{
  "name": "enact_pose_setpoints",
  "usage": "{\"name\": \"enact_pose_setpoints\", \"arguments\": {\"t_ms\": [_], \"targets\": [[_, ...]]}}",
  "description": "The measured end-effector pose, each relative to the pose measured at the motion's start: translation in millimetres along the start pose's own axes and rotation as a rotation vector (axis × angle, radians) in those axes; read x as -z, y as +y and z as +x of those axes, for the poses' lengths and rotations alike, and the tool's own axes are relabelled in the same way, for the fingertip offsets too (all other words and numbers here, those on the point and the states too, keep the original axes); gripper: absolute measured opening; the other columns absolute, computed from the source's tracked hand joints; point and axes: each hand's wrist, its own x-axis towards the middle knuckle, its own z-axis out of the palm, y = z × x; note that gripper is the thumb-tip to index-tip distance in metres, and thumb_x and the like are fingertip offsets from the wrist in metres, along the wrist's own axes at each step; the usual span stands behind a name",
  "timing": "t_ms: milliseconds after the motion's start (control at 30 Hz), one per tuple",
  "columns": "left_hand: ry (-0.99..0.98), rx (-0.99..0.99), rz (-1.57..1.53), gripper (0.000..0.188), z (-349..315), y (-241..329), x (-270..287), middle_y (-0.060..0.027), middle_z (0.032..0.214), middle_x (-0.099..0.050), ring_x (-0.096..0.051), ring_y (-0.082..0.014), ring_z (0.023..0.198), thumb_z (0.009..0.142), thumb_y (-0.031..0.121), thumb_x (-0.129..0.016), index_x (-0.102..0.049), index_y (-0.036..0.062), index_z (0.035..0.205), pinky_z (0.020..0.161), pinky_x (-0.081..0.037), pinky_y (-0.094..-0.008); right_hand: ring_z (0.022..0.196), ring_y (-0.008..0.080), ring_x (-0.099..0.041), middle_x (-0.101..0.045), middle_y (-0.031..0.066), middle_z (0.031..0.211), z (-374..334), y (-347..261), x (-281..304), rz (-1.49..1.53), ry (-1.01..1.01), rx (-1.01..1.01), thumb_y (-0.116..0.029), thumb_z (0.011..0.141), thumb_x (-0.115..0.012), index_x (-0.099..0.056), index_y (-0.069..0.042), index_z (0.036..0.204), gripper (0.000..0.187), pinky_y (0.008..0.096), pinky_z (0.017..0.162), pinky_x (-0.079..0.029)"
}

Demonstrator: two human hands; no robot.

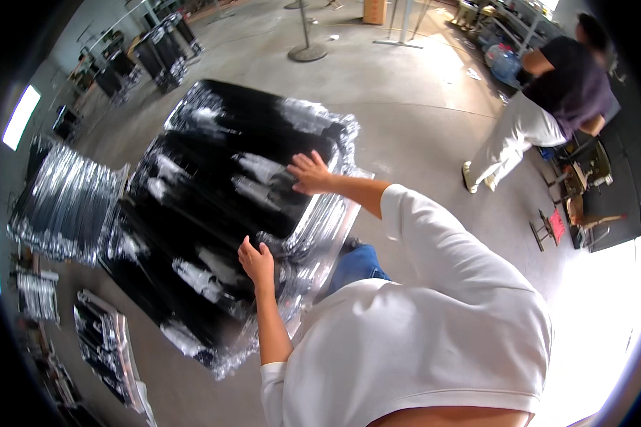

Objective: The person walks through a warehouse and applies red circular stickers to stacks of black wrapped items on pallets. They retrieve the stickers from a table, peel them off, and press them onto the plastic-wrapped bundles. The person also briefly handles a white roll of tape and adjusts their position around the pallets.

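Before me is a broad stack of black pieces in clear, glossy plastic wrapping [214, 156]; what the pieces are I cannot make out. My right hand [310, 173] lies flat on the upper part of the stack near its right edge, fingers spread. Closer to me, my left hand [257, 263] is at the stack's lower right part, fingers stretched out and apart. Neither hand grips anything. Crumpled plastic edges [313, 228] hang in layers down the stack's right side, between the two hands and my legs.
Another wrapped stack [68, 203] stands to the left, with a lower one [107, 345] nearer. Racks of dark wrapped pieces [164, 53] fill the far left. A round-based metal stand [308, 52] is beyond. At right, a person [548, 99] stands near a red stool [554, 226].
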Motion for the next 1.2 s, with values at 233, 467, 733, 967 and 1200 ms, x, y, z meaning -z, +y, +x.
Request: {"name": "enact_pose_setpoints", "arguments": {"t_ms": [233, 467, 733, 967, 1200], "targets": [[0.004, -0.037, 0.146, 0.065, 50.1, 89.2, -49.8, -0.0175, 0.141, -0.019, -0.018, -0.0392, 0.129, 0.080, 0.030, -0.056, -0.026, 0.0133, 0.135, 0.096, -0.022, -0.0607, 0.134, 0.0287, -0.012, -0.018, 0.0178, 0.143, 14.7, 39.6, 35.4, 0.024, 0.207, 0.049, -0.047, 0.082, -0.048, -0.027, -0.008, 0.136, 0.070, 0.0529, 0.105, -0.005], [-0.525, 0.222, 0.051, 0.044, 60.2, 78.5, -94.3, -0.0247, 0.120, -0.045, -0.039, -0.0407, 0.115, 0.085, 0.037, -0.042, -0.054, 0.0037, 0.111, 0.093, -0.032, -0.0488, 0.135, 0.0248, -0.010, -0.020, 0.0132, 0.143, 38.4, 76.4, 29.2, -0.012, -0.139, 0.167, -0.043, 0.082, -0.044, -0.034, -0.012, 0.134, 0.061, 0.0585, 0.103, 0.003], [-0.699, 0.279, -0.289, 0.039, 52.3, 57.7, -101.7, -0.0228, 0.099, -0.058, -0.051, -0.0396, 0.100, 0.087, 0.035, -0.041, -0.058, 0.0028, 0.101, 0.081, -0.041, -0.0401, 0.115, 0.0303, -0.046, -0.066, 0.0112, 0.076, 30.8, 83.5, -13.5, 0.043, -0.027, 0.168, -0.024, 0.068, -0.051, -0.068, -0.007, 0.070, 0.024, 0.0569, 0.103, -0.001], [-0.621, 0.357, -0.226, 0.041, 43.8, 53.2, -105.4, -0.0177, 0.116, -0.053, -0.048, -0.0329, 0.111, 0.086, 0.033, -0.046, -0.047, 0.0124, 0.121, 0.090, -0.038, -0.0371, 0.112, 0.0336, -0.049, -0.065, 0.0154, 0.075, 25.7, 85.7, -8.0, 0.131, 0.040, 0.216, -0.021, 0.069, -0.049, -0.067, -0.005, 0.068, 0.024, 0.0584, 0.102, -0.005], [-0.151, 0.084, 0.203, 0.052, 42.0, 100.6, -89.3, -0.0228, 0.116, -0.050, -0.044, -0.0355, 0.114, 0.088, 0.041, -0.041, -0.039, 0.0052, 0.126, 0.094, -0.035, -0.0394, 0.115, 0.0334, -0.045, -0.065, 0.0123, 0.078, 29.1, 91.9, -6.1, 0.092, -0.034, 0.239, -0.026, 0.076, -0.049, -0.066, -0.005, 0.074, 0.028, 0.0580, 0.101, -0.008]]}}
